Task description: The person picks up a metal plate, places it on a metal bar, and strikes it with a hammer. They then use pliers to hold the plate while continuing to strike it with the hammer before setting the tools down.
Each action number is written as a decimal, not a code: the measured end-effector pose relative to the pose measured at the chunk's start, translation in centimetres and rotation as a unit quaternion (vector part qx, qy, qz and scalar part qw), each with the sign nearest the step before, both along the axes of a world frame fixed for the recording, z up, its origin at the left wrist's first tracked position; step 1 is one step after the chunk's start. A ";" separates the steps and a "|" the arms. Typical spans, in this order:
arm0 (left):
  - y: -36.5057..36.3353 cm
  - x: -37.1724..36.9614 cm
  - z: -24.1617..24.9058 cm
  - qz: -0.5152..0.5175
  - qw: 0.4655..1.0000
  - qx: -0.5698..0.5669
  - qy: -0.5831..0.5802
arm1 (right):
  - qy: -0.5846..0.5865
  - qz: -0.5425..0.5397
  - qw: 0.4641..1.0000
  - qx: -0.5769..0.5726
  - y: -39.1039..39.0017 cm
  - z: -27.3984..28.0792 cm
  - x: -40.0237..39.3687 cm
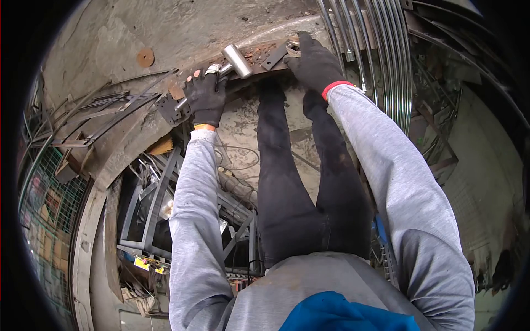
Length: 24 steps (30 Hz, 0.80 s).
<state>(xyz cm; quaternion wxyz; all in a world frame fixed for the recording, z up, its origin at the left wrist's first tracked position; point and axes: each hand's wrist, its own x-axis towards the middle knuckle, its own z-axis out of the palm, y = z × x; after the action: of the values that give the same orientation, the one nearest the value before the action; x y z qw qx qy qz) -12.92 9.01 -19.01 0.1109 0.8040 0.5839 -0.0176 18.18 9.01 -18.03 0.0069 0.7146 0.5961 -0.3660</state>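
A hammer with a shiny cylindrical metal head (pixel 237 61) lies over the bench edge at the upper middle. My left hand (pixel 207 96), in a dark glove with bare fingertips, is wrapped round its handle. Below that hand the handle's end shows beside a dark plate with holes (pixel 168 108). My right hand (pixel 316 63), in a dark glove with a red cuff, closes on a small metal ring-like part (pixel 292 48). A flat dark bar with a hole (pixel 274 57) sticks out to the left of this part, at the bench edge.
A round rusty disc (pixel 145 57) lies on the bench at the upper left. Several shiny metal tubes (pixel 386 55) stand close to my right hand. Thin rods lie at the left, above a green wire mesh. A grey metal frame (pixel 160 204) stands below my left arm.
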 end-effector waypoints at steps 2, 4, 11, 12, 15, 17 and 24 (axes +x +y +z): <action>-0.3 0.1 0.3 0.016 0.999 -0.031 0.016 | 0.006 0.002 1.000 0.011 -0.4 0.0 0.3; 0.0 2.1 1.7 0.027 0.996 0.081 0.005 | 0.013 0.004 0.999 0.029 -0.1 0.3 0.1; -0.2 11.7 0.8 -0.047 0.996 0.072 -0.034 | 0.039 0.004 0.999 0.001 0.1 -0.5 1.0; 0.4 12.2 0.3 -0.040 0.996 0.073 -0.036 | 0.053 0.005 0.999 0.008 0.6 0.2 1.1; 1.4 13.1 -0.3 -0.077 0.997 0.002 0.001 | 0.172 -0.078 0.973 -0.132 1.9 1.9 2.4; 1.9 12.9 0.6 -0.076 0.997 -0.011 -0.018 | 0.285 -0.143 0.935 -0.157 1.5 1.8 3.4; 2.8 12.7 -0.7 -0.104 0.994 -0.011 -0.032 | 0.322 -0.141 0.935 -0.045 0.7 2.2 6.0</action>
<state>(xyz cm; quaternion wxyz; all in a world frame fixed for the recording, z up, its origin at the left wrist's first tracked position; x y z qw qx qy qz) -0.22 11.85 -19.72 0.1357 0.8592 0.4933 -0.0096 24.16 9.70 -15.82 -0.2054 0.6342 0.4424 -0.5999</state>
